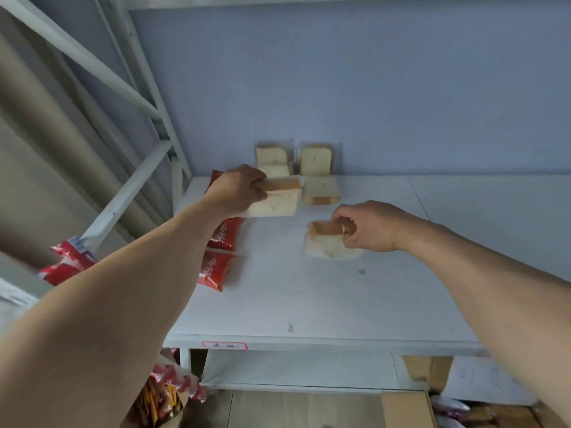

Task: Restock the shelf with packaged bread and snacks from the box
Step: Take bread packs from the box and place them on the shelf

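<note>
Clear-wrapped bread pack (275,196) is pinched in the left hand (238,188) grip; right hand (370,227) grip pinches another pack (327,242).

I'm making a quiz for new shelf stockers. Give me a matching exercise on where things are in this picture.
Things:
1. left hand
2. right hand
3. red snack packs
4. paper label

Places or states:
A. stuck on the shelf's front edge
B. lying in a row along the shelf's left side
C. gripping a bread pack lifted off the shelf
D. gripping a bread pack low at the shelf surface

Pairs: 1-C, 2-D, 3-B, 4-A
</note>
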